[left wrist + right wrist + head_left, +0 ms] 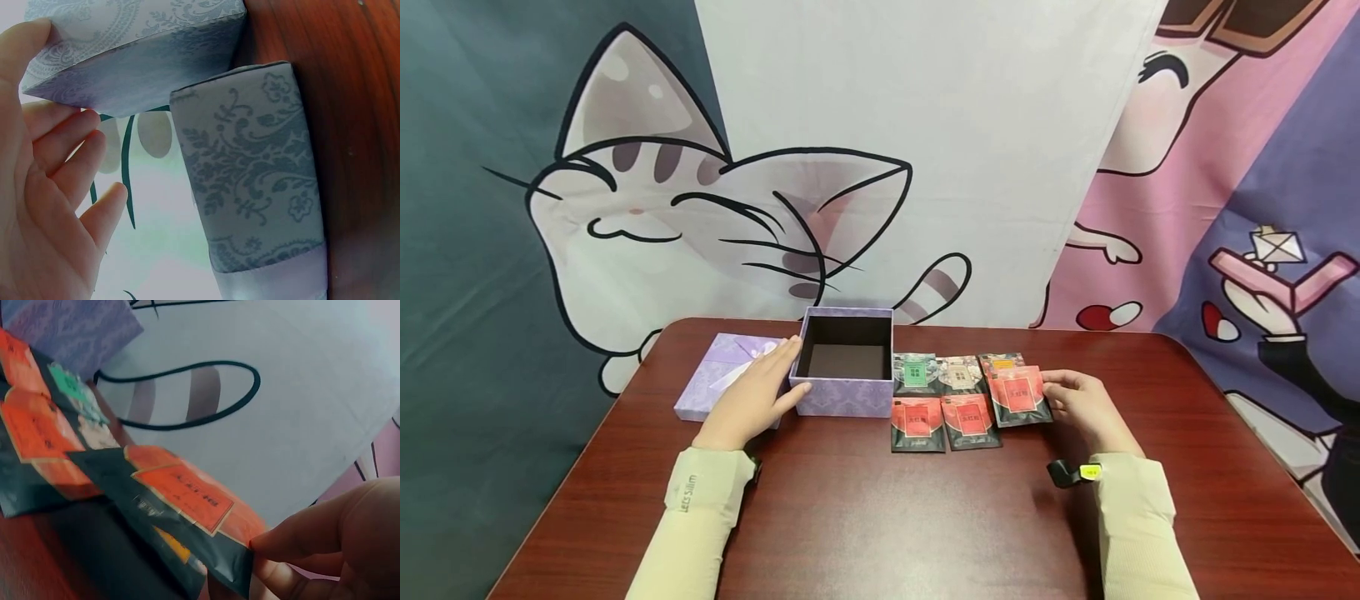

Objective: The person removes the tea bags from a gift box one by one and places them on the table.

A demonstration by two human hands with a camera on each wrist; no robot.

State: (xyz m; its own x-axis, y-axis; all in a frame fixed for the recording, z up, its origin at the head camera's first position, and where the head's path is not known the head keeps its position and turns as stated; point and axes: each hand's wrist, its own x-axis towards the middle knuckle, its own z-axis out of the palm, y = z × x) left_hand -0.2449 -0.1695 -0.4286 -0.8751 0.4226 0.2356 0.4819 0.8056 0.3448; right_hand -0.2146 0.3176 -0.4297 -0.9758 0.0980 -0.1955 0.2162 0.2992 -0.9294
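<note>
A purple patterned box (844,398) stands uncovered, its dark inside showing. Against its left side rests my left hand (751,400), fingers fairly straight and thumb at the front wall. My right hand (1088,407) pinches the right edge of a red-and-black sachet (1019,395) between thumb and fingers. That sachet is raised at a slant and overlaps a sachet with an orange label (1002,361) behind it. In the right wrist view, the pinched sachet (187,497) shows its red label, with the fingertips (275,544) at its corner.
Left of the box lies its purple lid (718,379) with a pale ribbon, partly behind my left hand. Flat on the brown table (880,517) are a green-labelled sachet (916,374), a beige one (961,375) and two red ones (917,423). A cartoon-printed cloth (970,167) hangs behind.
</note>
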